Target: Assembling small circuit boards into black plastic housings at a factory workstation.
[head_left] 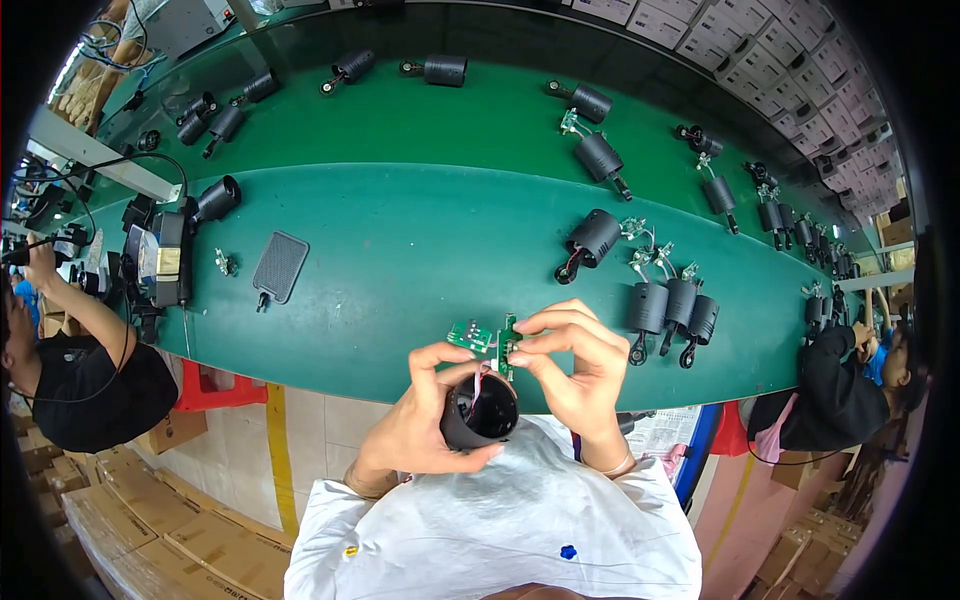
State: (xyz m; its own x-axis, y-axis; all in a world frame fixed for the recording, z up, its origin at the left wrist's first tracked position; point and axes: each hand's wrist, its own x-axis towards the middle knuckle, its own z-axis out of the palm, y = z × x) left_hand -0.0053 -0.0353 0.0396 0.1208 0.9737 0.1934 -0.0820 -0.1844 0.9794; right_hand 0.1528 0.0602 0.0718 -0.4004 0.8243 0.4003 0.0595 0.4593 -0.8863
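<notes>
In the head view, the left hand (425, 425) has its grip wrapped around a black cylindrical lamp housing (478, 412), open end facing up, held just off the near edge of the green worktop (400, 230) and above the person's white shirt. The right hand (575, 365) has its grip pinched shut, thumb and fingertips together, on a small green circuit board (507, 345) held upright just above the housing's rim; thin red and white wires run from it down into the housing. A second small green circuit board (468, 336) lies on the worktop just beside it, to the left. To the right stands a cluster of black lamp housings with wired boards (672, 305). Further left lies a dark grey mesh pad (280, 266).
</notes>
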